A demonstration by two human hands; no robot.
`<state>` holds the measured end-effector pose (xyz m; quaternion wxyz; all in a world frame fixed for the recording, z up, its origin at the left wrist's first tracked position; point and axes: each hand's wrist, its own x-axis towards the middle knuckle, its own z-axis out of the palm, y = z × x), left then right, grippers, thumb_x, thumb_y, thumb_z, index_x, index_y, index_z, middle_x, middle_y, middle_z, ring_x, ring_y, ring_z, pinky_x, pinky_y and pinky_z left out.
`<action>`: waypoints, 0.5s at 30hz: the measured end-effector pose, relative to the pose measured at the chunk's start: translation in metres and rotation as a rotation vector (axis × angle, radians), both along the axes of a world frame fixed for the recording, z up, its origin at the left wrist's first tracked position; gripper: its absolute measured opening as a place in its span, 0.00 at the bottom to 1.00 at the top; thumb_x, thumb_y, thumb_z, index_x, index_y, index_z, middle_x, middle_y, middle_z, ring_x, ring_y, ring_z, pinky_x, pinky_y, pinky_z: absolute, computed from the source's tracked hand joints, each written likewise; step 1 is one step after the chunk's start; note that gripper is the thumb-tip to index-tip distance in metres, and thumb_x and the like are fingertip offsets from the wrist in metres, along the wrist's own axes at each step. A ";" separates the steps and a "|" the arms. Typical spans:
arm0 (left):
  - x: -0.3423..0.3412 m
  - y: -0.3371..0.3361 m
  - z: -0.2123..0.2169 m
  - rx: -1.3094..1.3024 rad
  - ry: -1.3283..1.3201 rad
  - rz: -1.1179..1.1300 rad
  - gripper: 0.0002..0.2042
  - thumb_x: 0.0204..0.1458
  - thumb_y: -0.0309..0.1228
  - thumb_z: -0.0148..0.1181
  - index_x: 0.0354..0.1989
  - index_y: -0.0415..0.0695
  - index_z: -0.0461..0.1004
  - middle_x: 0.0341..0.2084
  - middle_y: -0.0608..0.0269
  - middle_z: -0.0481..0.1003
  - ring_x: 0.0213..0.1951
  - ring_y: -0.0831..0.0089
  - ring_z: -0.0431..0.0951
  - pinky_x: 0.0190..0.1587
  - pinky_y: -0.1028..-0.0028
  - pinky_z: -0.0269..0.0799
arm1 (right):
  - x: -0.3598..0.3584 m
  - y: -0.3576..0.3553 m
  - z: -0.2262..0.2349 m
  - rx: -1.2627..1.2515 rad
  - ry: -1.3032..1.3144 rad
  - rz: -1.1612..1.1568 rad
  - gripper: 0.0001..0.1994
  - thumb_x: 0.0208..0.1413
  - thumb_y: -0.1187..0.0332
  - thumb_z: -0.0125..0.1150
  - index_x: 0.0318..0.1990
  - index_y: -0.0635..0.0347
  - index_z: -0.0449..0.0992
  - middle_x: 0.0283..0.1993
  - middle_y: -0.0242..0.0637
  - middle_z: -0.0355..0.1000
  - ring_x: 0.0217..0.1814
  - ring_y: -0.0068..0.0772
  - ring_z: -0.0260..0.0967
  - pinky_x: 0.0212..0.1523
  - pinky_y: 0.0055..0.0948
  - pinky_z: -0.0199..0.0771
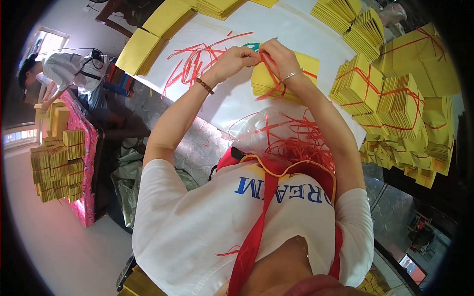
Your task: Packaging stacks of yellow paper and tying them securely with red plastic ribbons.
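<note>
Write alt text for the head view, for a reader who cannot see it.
Seen from above, a person's left hand and right hand pull a red string around a stack of yellow paper on a white table. Tied yellow bundles pile up at right, loose red strings lie at left, and another person works at far left.

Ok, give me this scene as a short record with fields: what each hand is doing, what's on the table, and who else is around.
Left hand: left hand pinches a red strip above the yellow paper stack
Right hand: right hand grips the same strip, fingers closed
Stack state: lies on the white table, strip looped around it
Loose strips: red strip pile left of the hands; more in a clear bag near the body
Tied bundles: bundles to the right
Other person: a co-worker at a far table, upper left
</note>
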<state>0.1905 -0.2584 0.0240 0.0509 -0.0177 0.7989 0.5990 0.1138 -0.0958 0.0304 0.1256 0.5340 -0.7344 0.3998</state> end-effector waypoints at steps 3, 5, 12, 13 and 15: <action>-0.003 -0.007 0.001 0.325 -0.097 0.055 0.11 0.49 0.33 0.52 0.37 0.42 0.73 0.26 0.70 0.73 0.28 0.84 0.68 0.29 0.83 0.60 | 0.001 0.005 0.004 0.017 -0.114 0.008 0.05 0.47 0.70 0.52 0.32 0.57 0.68 0.31 0.39 0.66 0.31 0.43 0.67 0.30 0.33 0.68; -0.005 -0.004 0.001 0.286 -0.051 0.022 0.11 0.49 0.34 0.52 0.38 0.42 0.73 0.27 0.72 0.73 0.26 0.86 0.66 0.27 0.84 0.58 | 0.002 0.006 0.003 0.011 -0.134 0.012 0.05 0.47 0.70 0.53 0.31 0.58 0.68 0.30 0.39 0.66 0.30 0.43 0.67 0.30 0.33 0.68; -0.014 -0.003 0.009 0.118 0.003 -0.063 0.11 0.47 0.32 0.52 0.36 0.40 0.73 0.26 0.70 0.73 0.27 0.83 0.68 0.31 0.82 0.61 | 0.000 0.007 0.003 -0.005 -0.183 -0.015 0.05 0.45 0.70 0.56 0.28 0.61 0.69 0.28 0.40 0.67 0.29 0.40 0.67 0.29 0.30 0.67; -0.014 -0.002 0.009 0.094 0.044 -0.054 0.11 0.46 0.31 0.52 0.35 0.39 0.73 0.25 0.69 0.73 0.28 0.81 0.69 0.32 0.81 0.62 | 0.000 0.007 0.003 -0.006 -0.184 -0.015 0.05 0.45 0.70 0.56 0.28 0.61 0.69 0.28 0.40 0.67 0.29 0.40 0.67 0.29 0.30 0.67; -0.014 0.002 0.019 -0.140 0.149 -0.012 0.09 0.45 0.30 0.52 0.31 0.38 0.73 0.24 0.68 0.73 0.26 0.80 0.69 0.30 0.80 0.64 | 0.000 0.009 0.002 -0.021 -0.210 -0.011 0.04 0.44 0.74 0.57 0.28 0.64 0.70 0.27 0.40 0.67 0.28 0.35 0.66 0.29 0.25 0.66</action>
